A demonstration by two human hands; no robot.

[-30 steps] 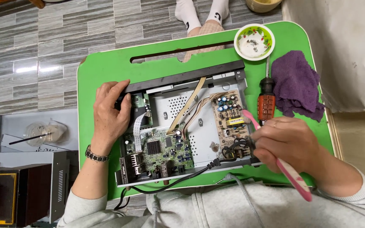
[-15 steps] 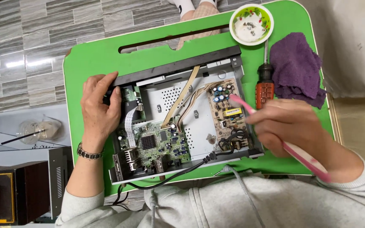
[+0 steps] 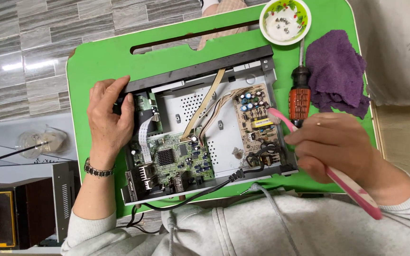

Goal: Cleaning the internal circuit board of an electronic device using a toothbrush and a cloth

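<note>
An opened electronic box (image 3: pixel 224 102) with a metal chassis lies on a green lap table (image 3: pixel 100 57). A green circuit board (image 3: pixel 179 156) sits at its near left and a tan power board (image 3: pixel 255 118) at its right. My left hand (image 3: pixel 109 121) grips the box's left edge. My right hand (image 3: pixel 340 147) holds a pink toothbrush (image 3: pixel 352 187), whose bristle head rests on the right side of the tan power board.
A red-handled screwdriver (image 3: pixel 300 97) lies right of the box, beside a purple cloth (image 3: pixel 335 71). A small bowl with screws (image 3: pixel 284 21) stands at the table's far edge. A black cable (image 3: pixel 186 199) runs off the near edge. Dark equipment (image 3: pixel 5 213) stands on the floor at left.
The view has shifted, so the table sits lower and further right. My right hand has moved the toothbrush head slightly along the tan power board. My left hand keeps its grip.
</note>
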